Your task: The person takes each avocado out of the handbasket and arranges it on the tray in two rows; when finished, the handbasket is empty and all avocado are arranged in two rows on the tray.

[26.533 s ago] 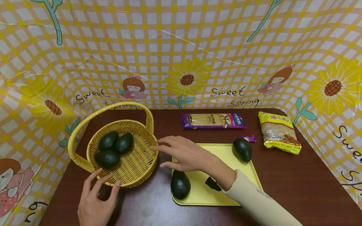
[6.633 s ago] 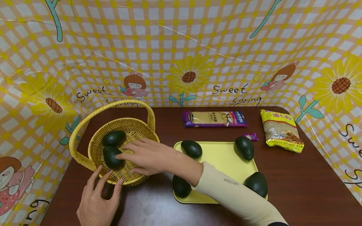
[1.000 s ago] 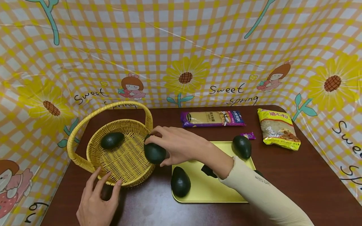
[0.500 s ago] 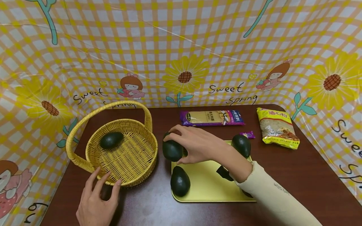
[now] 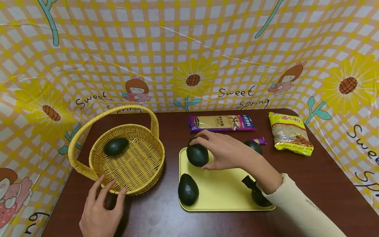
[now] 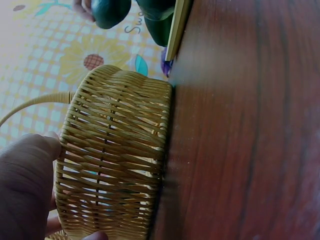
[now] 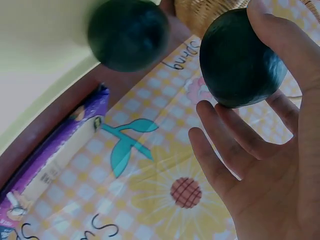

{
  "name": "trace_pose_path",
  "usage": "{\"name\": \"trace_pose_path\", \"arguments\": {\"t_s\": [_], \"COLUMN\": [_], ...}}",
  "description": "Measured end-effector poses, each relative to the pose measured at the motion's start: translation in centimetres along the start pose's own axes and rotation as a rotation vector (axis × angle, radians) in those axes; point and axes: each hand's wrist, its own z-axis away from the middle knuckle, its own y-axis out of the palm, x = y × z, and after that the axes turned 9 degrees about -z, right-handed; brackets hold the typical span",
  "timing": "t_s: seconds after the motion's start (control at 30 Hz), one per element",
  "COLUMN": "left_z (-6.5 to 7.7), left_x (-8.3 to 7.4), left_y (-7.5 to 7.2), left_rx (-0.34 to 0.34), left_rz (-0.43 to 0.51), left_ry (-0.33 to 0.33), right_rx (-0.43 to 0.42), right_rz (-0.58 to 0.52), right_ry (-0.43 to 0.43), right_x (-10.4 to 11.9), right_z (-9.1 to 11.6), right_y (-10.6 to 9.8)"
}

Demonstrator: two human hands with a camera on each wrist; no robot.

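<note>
My right hand [image 5: 226, 148] holds a dark green avocado [image 5: 197, 155] over the back left corner of the yellow tray [image 5: 219, 197]; thumb and fingertips grip it in the right wrist view too. On the tray, one avocado [image 5: 188, 190] lies at the front left and another [image 5: 260, 198] at the front right, partly behind the wrist. A further avocado [image 5: 253, 146] at the back right is half hidden by the forearm. The left hand [image 5: 102, 210] rests its spread fingertips on the near rim of the yellow wicker basket [image 5: 157, 171]. Inside the basket lies one avocado [image 5: 116, 146].
Behind the tray lies a purple pack of pasta [image 5: 222, 123]. A small purple packet [image 5: 259, 141] sits by the tray's back right corner. Further right is a yellow bag of macaroni [image 5: 291, 133]. The basket's tall handle [image 5: 115, 110] arches over it. Checked cloth surrounds the dark table [image 5: 319, 197].
My right hand has carried the avocado rightward from the basket's right rim to above the tray's back left corner. The left hand stays at the basket rim.
</note>
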Motion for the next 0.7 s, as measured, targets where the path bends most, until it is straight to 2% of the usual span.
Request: {"name": "trace_pose_path", "arguments": {"t_s": [0.7], "left_z": [0.0], "left_x": [-0.2], "left_y": [0.0], "left_rx": [-0.008], "left_rz": [0.008], "left_ry": [0.007], "right_rx": [-0.054], "right_rz": [0.004], "right_ry": [0.079], "right_x": [-2.9], "right_z": [3.8], "right_y": [0.1]}}
